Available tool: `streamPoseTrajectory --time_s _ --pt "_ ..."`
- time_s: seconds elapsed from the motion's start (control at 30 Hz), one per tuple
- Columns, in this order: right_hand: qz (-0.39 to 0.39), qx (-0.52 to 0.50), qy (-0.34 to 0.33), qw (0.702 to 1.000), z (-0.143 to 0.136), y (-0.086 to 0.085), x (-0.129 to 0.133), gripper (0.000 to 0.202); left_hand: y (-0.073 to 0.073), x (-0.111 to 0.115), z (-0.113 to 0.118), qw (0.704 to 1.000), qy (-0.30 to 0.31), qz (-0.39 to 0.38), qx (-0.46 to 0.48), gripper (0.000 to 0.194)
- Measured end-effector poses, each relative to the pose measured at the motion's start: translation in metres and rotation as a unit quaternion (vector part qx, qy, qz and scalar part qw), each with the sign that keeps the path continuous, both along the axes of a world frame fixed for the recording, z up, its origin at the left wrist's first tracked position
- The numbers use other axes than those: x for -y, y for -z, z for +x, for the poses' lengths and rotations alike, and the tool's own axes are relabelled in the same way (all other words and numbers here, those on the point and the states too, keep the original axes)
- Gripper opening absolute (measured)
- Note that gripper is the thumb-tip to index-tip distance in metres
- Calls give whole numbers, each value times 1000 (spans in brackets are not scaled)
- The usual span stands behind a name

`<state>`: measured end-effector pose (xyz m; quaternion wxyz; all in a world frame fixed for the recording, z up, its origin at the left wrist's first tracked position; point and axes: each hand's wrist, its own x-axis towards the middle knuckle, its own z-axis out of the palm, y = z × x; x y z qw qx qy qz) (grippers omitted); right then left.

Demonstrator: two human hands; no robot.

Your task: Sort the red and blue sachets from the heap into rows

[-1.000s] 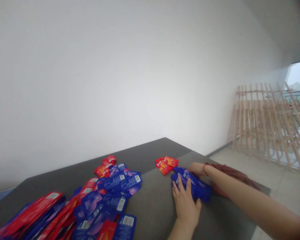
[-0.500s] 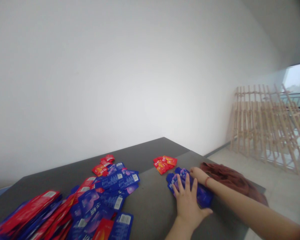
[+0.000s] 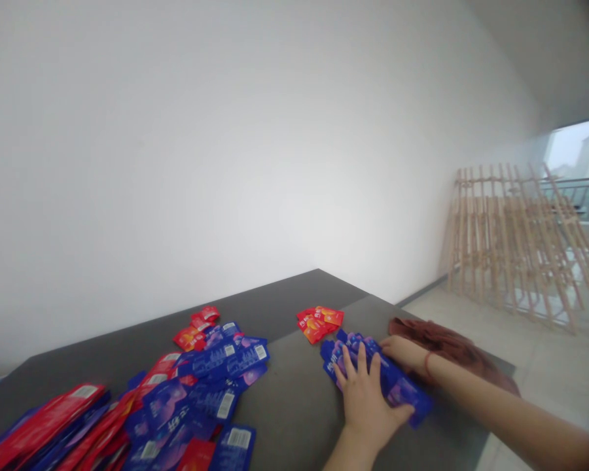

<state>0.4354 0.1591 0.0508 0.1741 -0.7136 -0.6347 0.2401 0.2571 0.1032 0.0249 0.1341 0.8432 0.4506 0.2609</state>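
My left hand [image 3: 368, 402] lies spread, fingers apart, over a small pile of blue printed pouches [image 3: 407, 396]. Their tops fan out past my fingertips and overlap unevenly. At the pile's right side, my right hand [image 3: 408, 356], with a thin red band at the wrist, has its fingers curled on the edge of a blue pouch; the fingertips are partly hidden. Just beyond the pile lie several red-orange pouches [image 3: 320, 323]. To the left spreads a larger heap of blue pouches [image 3: 211, 366], with red pouches [image 3: 73, 409] mixed in and stacked nearer.
The dark grey table [image 3: 285, 399] has its far corner close to a white wall [image 3: 226, 163]. A crumpled brown cloth [image 3: 451, 353] lies at the right edge. Wooden frames [image 3: 515, 242] lean on the wall beyond, on a pale tiled floor.
My right hand has shifted slightly right, and a blue pouch under it now sticks out further to the lower right. My left hand stays spread on the pile. The view has turned slightly right.
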Motion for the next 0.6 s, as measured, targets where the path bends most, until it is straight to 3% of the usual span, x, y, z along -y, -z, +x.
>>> streamPoseTrajectory --time_s 0.1,0.23,0.43,0.6 --pt "-7 9 1 1000 -6 -2 -3 24 0 2 2 1000 8 -10 -12 111" --pt "-4 21 2 1000 -11 -6 -5 25 -3 6 1 1000 23 -12 -3 116" --pt "9 40 8 999 -17 -12 -4 26 -15 15 -2 999 42 -29 -15 104" --pt "29 31 -13 999 -25 -20 -2 32 -9 9 3 1000 -6 -18 -8 92"
